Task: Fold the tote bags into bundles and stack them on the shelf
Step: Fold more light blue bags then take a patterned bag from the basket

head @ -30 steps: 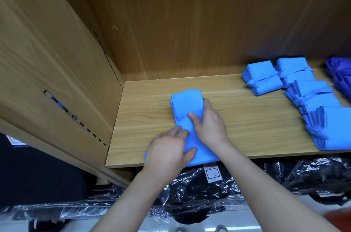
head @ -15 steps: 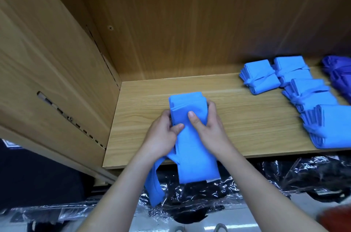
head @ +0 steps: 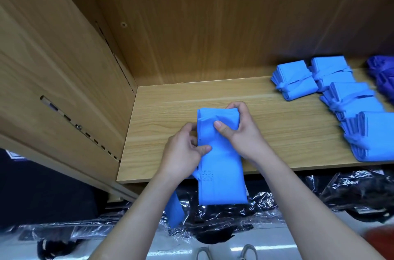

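A light blue tote bag (head: 221, 166), folded into a long strip, lies across the front edge of the wooden shelf (head: 166, 114) and hangs over it. My right hand (head: 241, 132) grips its far folded end, thumb on top and fingers curled round the right side. My left hand (head: 183, 153) pinches the strip's left edge with the thumb on top. A blue handle strap (head: 174, 210) dangles below my left wrist. Several tied light blue bundles (head: 296, 80) lie on the shelf at the right.
Dark purple bundles (head: 383, 76) sit at the far right of the shelf. The cabinet's side panel (head: 64, 80) rises at the left and the back panel (head: 213, 25) behind. Black goods in clear plastic (head: 351, 191) lie below the shelf edge.
The strip has slid toward me and hangs further over the shelf edge. My right hand moved up to curl round the far folded end; my left hand shifted onto the left edge.
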The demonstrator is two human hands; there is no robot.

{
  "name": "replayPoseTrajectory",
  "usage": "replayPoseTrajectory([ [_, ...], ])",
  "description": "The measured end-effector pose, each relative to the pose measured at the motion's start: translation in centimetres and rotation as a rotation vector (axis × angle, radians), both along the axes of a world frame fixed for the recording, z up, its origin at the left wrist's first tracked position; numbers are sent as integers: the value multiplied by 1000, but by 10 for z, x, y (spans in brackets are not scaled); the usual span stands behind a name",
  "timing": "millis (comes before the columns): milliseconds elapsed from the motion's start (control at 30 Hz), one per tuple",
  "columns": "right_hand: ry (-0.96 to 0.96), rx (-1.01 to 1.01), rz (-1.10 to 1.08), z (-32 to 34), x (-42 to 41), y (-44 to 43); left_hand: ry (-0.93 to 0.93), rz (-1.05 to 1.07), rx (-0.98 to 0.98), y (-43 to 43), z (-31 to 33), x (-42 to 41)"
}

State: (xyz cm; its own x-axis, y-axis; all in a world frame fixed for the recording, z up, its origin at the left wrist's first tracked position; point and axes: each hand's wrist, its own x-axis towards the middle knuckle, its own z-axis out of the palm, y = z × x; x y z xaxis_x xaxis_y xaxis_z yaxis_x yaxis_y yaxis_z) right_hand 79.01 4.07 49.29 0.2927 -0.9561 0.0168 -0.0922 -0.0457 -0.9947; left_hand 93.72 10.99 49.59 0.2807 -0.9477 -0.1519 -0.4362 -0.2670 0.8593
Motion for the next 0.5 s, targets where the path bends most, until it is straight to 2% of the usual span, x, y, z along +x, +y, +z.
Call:
replayPoseTrajectory([
  [67, 117, -41, 109, 5, -5, -2, -156, 0, -19, 0, 1, 0],
  [167, 106, -38, 47, 4, -7, -3, -425, -71, -124, 6, 4, 3],
  [267, 48, 21, -5, -1, -6, -4, -622, -341, -342, 24, 19, 8],
  [367, 26, 50, 14, -3, -6, -8, -864, -640, -295, 44, 16, 12],
  [433, 8, 77, 9, -4, -5, -10, -1057, -692, -288, 53, 9, 19],
  [500, 25, 86, 24, -6, -4, -11, -1153, -721, -349, 57, 5, 21],
])
